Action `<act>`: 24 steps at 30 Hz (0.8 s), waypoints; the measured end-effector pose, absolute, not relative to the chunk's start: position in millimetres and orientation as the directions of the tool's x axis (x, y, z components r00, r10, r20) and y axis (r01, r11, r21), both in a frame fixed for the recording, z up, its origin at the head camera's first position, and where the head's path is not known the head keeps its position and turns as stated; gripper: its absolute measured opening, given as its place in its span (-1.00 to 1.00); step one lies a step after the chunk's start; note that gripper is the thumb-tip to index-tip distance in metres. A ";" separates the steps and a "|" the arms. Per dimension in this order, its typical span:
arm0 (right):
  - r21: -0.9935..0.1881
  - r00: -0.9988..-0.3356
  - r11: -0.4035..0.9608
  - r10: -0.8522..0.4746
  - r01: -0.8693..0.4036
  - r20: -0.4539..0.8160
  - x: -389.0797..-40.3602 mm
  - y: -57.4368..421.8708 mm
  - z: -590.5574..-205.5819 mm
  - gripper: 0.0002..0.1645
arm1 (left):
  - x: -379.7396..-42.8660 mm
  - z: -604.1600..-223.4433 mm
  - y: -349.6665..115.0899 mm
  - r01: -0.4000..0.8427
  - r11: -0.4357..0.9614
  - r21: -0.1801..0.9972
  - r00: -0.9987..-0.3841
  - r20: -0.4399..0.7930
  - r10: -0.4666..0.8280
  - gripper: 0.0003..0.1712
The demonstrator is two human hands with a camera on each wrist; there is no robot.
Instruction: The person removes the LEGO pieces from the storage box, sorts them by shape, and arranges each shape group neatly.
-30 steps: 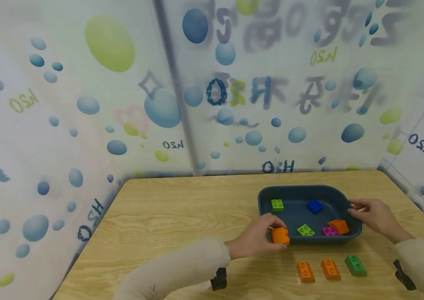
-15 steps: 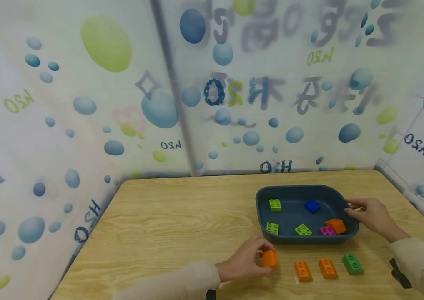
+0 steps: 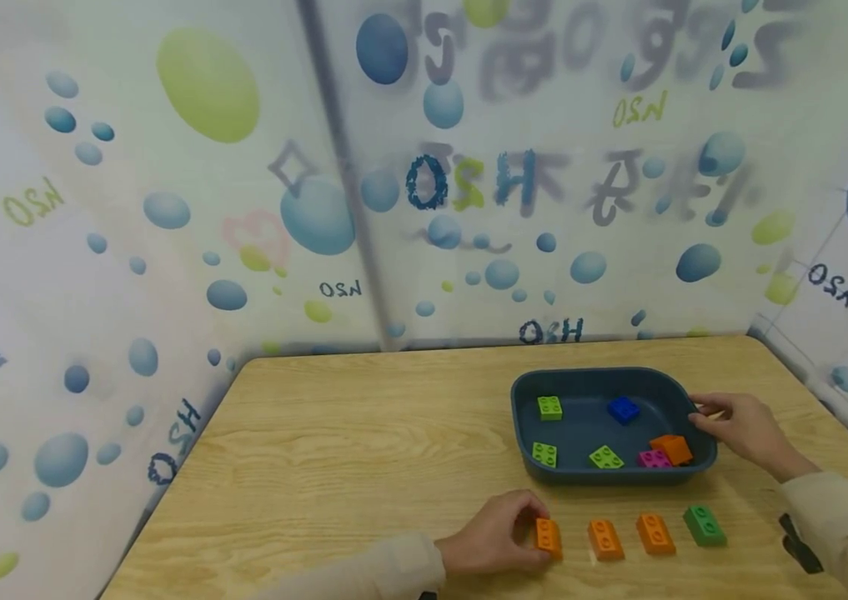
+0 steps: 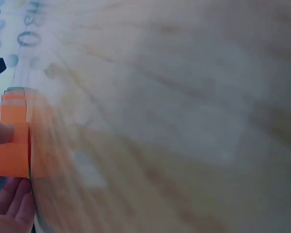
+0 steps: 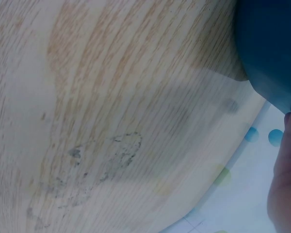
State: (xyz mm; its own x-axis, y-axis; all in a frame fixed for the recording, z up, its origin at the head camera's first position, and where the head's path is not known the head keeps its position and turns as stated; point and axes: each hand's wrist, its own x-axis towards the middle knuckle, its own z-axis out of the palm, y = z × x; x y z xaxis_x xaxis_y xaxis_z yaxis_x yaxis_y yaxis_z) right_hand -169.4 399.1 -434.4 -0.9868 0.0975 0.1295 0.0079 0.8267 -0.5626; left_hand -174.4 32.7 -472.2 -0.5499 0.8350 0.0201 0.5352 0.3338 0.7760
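My left hand (image 3: 494, 535) pinches an orange toy building brick (image 3: 548, 539) between thumb and fingers, low at the table's front. In the left wrist view that brick (image 4: 12, 158) shows at the left edge, with fingers on two sides of it. To its right, two more orange bricks (image 3: 606, 541) and a green brick (image 3: 704, 526) continue the row. My right hand (image 3: 748, 429) holds the right end of a dark blue tray (image 3: 611, 477), thumb and fingers at its rim. The right wrist view catches only the tray's outer wall (image 5: 271, 48) and part of the hand.
Inside the tray lie several bricks: lime green ones (image 3: 549, 407), a blue one (image 3: 624, 409), a magenta one (image 3: 654, 459) and an orange one (image 3: 672, 449). The wooden table (image 3: 363, 433) meets a bubble-patterned wall (image 3: 469, 275) at the back.
My left hand has moved from the tray's front left corner down to the table with the orange brick, now at the row's left end. The right hand has stayed at the tray.
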 end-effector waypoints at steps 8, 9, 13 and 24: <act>-0.561 -0.987 0.828 0.095 0.005 0.130 -168.6 397.8 -432.7 -0.50 | -171.4 -471.5 38.3 0.611 0.378 0.696 -0.543 0.020 0.839 -0.58; -0.560 -0.986 0.829 0.093 0.001 0.136 -168.8 397.9 -432.1 -0.50 | -171.1 -471.3 38.9 0.625 0.379 0.682 -0.539 0.025 0.842 -0.58; -0.563 -0.985 0.827 0.089 -0.010 0.149 -168.9 397.9 -431.9 -0.51 | -170.7 -471.6 40.0 0.644 0.382 0.663 -0.526 0.021 0.850 -0.59; -0.579 -0.984 0.815 0.096 -0.009 0.150 -168.4 398.4 -433.4 -0.49 | -174.9 -472.1 39.1 0.556 0.392 0.733 -0.529 -0.052 0.847 -0.58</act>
